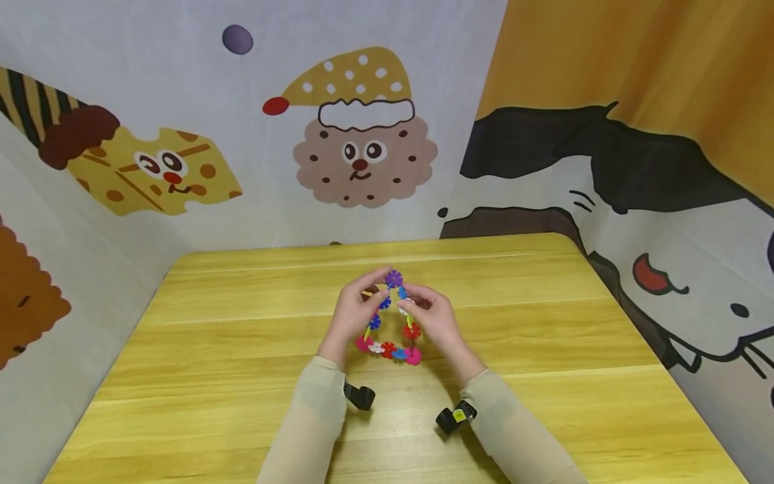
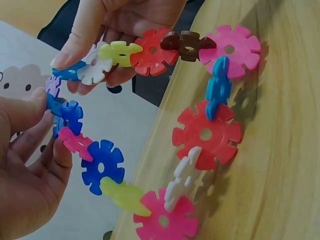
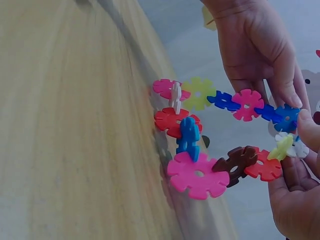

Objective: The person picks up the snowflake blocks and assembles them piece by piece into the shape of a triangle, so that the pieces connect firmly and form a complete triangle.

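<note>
A closed loop of slotted plastic snowflake discs, roughly a triangle, stands between both hands. At its top is a purple disc [image 1: 394, 278]. My left hand [image 1: 357, 310] pinches a blue disc [image 2: 54, 106] just below that, on the left side. With thumb and fingers, my right hand [image 1: 434, 317] pinches another blue disc [image 2: 70, 71] on the opposite side. Along the bottom, a pink disc [image 3: 198, 175], a light blue disc [image 3: 188, 138], a red disc [image 2: 206, 134], a white disc [image 2: 182, 179] and a second pink disc [image 2: 165, 218] are linked. Fingers partly hide the top.
The wooden table [image 1: 242, 316] spreads around the hands, with its far edge beyond them. Behind it hangs a cartoon-printed cloth [image 1: 254, 148]. A small black camera [image 1: 361, 398] sits on the left wrist, and another camera [image 1: 449, 421] on the right.
</note>
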